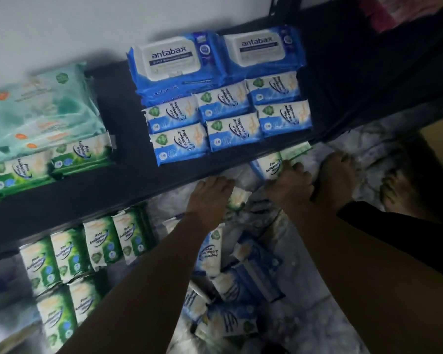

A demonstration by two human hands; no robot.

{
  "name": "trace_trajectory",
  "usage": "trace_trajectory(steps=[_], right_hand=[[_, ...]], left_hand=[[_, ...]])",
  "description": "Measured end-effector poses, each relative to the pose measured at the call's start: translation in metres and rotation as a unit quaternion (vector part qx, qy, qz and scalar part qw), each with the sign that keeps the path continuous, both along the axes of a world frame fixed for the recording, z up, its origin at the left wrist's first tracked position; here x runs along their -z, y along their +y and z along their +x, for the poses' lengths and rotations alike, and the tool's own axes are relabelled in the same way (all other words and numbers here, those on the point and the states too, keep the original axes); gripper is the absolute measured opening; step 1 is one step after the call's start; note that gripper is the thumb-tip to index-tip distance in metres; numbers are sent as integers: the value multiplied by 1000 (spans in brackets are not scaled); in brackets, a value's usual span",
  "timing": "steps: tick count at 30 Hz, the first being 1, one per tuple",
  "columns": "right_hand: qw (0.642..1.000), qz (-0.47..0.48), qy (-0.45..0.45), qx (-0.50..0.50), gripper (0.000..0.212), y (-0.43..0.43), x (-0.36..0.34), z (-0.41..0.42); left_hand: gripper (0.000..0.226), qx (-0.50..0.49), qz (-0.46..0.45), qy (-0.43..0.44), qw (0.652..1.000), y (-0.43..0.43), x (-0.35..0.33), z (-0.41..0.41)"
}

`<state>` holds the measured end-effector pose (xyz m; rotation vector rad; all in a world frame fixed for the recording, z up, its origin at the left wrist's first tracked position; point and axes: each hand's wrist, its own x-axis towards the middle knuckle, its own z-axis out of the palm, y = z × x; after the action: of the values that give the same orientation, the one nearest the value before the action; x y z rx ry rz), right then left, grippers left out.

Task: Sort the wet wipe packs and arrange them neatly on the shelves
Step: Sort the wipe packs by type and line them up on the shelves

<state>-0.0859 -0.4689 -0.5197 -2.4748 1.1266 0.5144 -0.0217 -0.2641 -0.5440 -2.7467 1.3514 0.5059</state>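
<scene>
- My right hand (289, 186) has its fingers curled over a small green-and-white plastic "Pine Antibacterial" wipe pack (269, 167), held just in front of the matt black upper shelf board (128, 180), near the right end of its front edge.
- My left hand (210, 194) is palm down just in front of that same edge, to the left of the held pack. I cannot tell whether it grips anything.
- Six small blue-and-white fragrance-free packs (230, 135) lie on the board in three columns of two, with the front row close to the edge.
- Behind them, at the board's back, two big blue Antabax packs with white lids (172, 60) sit on top, side by side.
- To the left of the blue group, a bare strip of the board runs from back to front.
- Beyond that strip there's a stack of pale teal packs (44, 111), too blurred for me to count, with two green pine packs (79, 154) in front of it.
- Below the board I count six upright green pine packs (100, 242), four in a row and two nearer me.
- In front of the board a loose heap of blue packs (253, 274) lies on the marbled white floor (304, 335); I can't count them.
- Two bare feet (339, 180) stand to the right of my hands.
</scene>
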Motion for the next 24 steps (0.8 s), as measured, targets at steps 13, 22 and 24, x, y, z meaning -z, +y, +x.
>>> trace_trajectory(steps=[13, 22, 24], right_hand=[[988, 103, 39, 108, 77, 31, -25, -38], [964, 209, -64, 152, 48, 114, -92, -70], [947, 261, -94, 165, 42, 134, -106, -79]], left_hand=[[62, -121, -53, -1, 991, 23, -40, -47], [50, -343, -207, 95, 911, 95, -111, -92], [45, -392, -240, 145, 876, 112, -130, -104]])
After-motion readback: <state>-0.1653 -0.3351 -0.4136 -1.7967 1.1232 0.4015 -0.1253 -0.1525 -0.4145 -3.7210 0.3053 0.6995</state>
